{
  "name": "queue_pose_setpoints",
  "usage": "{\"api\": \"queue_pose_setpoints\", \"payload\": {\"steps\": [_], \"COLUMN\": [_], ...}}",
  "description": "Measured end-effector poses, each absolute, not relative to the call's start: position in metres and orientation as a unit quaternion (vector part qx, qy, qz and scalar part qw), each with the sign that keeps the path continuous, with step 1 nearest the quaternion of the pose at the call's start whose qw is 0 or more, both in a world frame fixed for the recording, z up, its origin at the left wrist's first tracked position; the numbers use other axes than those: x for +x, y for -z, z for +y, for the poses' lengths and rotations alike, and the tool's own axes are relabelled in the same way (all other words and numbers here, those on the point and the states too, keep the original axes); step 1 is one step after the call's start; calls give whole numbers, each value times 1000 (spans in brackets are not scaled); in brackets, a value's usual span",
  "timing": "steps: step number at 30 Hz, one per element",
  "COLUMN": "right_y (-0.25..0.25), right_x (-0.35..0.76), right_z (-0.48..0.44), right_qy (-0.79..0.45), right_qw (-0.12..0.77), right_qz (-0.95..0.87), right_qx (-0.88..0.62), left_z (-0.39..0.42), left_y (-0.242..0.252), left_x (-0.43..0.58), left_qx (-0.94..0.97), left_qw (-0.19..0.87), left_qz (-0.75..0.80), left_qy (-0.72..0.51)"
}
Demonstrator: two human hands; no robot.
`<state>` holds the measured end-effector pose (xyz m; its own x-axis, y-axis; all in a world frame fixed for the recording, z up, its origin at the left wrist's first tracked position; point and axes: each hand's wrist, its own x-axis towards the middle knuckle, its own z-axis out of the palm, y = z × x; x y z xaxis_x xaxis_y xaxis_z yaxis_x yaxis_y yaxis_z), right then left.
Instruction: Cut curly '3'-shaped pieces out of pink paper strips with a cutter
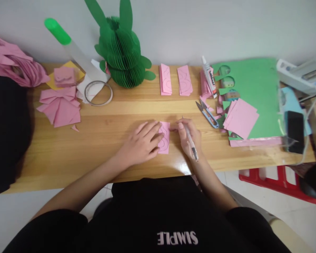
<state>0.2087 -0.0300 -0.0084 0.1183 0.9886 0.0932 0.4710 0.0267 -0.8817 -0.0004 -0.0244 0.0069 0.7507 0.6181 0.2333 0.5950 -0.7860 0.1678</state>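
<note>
A small pink paper (163, 143) with a curved outline drawn on it lies on the wooden table in front of me. My left hand (143, 143) rests flat on its left edge, fingers stretched out across it. To the right of the paper, my right hand (189, 137) is closed around a clear-barrelled pen (192, 144), whose tip points away from me, off the paper. Farther back lie two folded pink papers, a left one (165, 80) and a right one (184, 80), both bearing similar drawn outlines.
A green honeycomb paper figure (123, 52) stands by the wall, near a tape roll (98, 93). Thread snips (207, 114), a glue tube (209, 77), pink squares (241, 118) and green sheets (263, 95) are at right, with a phone (295, 131). Folded pink paper (60, 106) lies left.
</note>
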Motion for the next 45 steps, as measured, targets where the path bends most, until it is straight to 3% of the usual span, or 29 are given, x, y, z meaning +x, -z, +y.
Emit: {"api": "queue_pose_setpoints", "payload": {"steps": [8, 27, 35, 45], "right_y": [6, 4, -1, 0], "right_x": [208, 208, 225, 225], "right_z": [-30, -30, -25, -25], "right_qy": [-313, -317, -329, -283], "right_qw": [418, 411, 311, 260], "right_qz": [-584, -592, -740, -786], "right_qx": [-621, -616, -497, -484], "left_z": [-43, -28, -23, -20], "left_y": [-7, -9, -9, -10], "left_x": [9, 4, 1, 4], "left_qx": [927, 936, 946, 947], "left_qw": [-23, 80, 56, 45], "left_qz": [359, 324, 298, 291], "left_qy": [-106, -114, -117, -126]}}
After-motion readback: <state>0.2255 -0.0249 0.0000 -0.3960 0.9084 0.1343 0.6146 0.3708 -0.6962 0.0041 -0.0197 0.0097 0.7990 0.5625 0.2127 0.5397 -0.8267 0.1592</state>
